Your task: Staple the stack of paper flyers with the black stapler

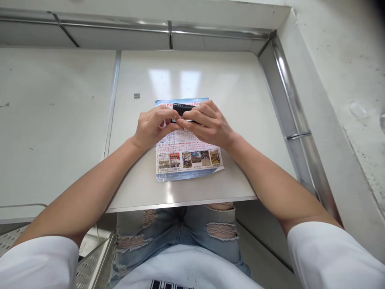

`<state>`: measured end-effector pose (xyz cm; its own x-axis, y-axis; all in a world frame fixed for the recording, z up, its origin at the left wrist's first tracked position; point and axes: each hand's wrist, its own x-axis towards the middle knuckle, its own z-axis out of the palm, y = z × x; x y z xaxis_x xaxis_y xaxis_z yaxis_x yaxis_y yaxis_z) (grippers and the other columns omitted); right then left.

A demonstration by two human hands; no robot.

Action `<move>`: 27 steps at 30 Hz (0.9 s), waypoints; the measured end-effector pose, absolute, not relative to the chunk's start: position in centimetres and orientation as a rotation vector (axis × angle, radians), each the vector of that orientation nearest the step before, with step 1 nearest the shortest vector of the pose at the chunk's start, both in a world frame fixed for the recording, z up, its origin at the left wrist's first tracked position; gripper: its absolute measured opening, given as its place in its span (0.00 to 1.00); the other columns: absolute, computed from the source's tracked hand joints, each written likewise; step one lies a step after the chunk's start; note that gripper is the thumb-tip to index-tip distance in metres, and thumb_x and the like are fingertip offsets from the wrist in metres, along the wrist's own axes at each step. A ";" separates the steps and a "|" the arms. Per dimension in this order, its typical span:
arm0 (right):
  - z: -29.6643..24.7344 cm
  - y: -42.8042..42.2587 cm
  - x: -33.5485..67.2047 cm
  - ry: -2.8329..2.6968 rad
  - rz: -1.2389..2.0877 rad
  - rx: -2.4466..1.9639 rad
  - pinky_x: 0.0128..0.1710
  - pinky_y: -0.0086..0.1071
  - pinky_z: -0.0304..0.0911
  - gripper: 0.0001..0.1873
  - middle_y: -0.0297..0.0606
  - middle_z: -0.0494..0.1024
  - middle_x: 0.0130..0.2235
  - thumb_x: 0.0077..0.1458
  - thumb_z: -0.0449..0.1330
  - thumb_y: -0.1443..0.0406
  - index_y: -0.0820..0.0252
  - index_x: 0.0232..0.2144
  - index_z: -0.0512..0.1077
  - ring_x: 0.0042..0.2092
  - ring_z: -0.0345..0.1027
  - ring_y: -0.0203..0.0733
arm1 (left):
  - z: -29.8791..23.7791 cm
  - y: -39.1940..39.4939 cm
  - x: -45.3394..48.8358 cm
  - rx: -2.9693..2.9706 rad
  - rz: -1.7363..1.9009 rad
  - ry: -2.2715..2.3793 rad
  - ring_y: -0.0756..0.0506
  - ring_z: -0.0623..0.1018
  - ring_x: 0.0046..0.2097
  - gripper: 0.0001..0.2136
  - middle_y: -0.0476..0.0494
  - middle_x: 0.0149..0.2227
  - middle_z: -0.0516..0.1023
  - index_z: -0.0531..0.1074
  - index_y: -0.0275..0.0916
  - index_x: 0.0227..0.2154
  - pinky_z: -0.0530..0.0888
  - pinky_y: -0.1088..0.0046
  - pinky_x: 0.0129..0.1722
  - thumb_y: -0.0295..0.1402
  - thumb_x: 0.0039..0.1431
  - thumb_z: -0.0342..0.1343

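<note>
A black stapler [183, 107] is held over a printed leaflet [192, 173] on the table. Wrapped round its right part is my right hand [210, 123], closed. The fingertips of my left hand [155, 125] are pinched together at the stapler's left end, touching it and meeting the right fingertips. Between the fingers a gap shows between the stapler's top and its lower part; what lies inside is mostly hidden. Rows of thin metal staples [165, 170] seem to run down the leaflet's left side. Two small grey strips, like staple strips [136, 95], lie to the upper left.
The white tabletop [141, 176] has a metal seam [113, 100] on its left, beyond which lies another white surface [54, 132]. Metal-railed panels [216, 34] border the back and right side. The leaflet's lower right corner curls up. My lap is below the front edge.
</note>
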<state>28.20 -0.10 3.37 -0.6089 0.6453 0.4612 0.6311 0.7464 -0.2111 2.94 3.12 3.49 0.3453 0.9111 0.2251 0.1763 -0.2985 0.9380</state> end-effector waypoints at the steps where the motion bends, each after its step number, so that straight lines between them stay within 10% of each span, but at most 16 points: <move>1: 3.4 -0.1 28.2 -2.431 0.029 -0.957 0.64 0.62 0.70 0.16 0.34 0.80 0.55 0.74 0.60 0.51 0.31 0.62 0.74 0.60 0.74 0.53 | 3.5 3.1 2.9 1.689 1.028 0.981 0.43 0.83 0.48 0.20 0.47 0.39 0.82 0.68 0.46 0.30 0.83 0.66 0.43 0.35 0.56 0.79; 12: 3.0 0.1 28.4 -2.407 -0.053 -0.892 0.65 0.59 0.71 0.19 0.33 0.82 0.56 0.77 0.57 0.54 0.34 0.66 0.71 0.59 0.76 0.51 | 2.6 4.0 3.0 2.180 1.276 0.714 0.48 0.81 0.33 0.22 0.50 0.36 0.83 0.72 0.47 0.38 0.81 0.68 0.33 0.58 0.62 0.71; 27: 3.2 1.2 30.0 -2.012 -0.032 -1.148 0.68 0.76 0.60 0.23 0.43 0.82 0.52 0.78 0.51 0.46 0.44 0.59 0.78 0.64 0.73 0.68 | 1.9 5.0 2.8 2.472 1.458 0.646 0.48 0.80 0.29 0.15 0.53 0.32 0.77 0.71 0.52 0.48 0.79 0.68 0.27 0.55 0.74 0.60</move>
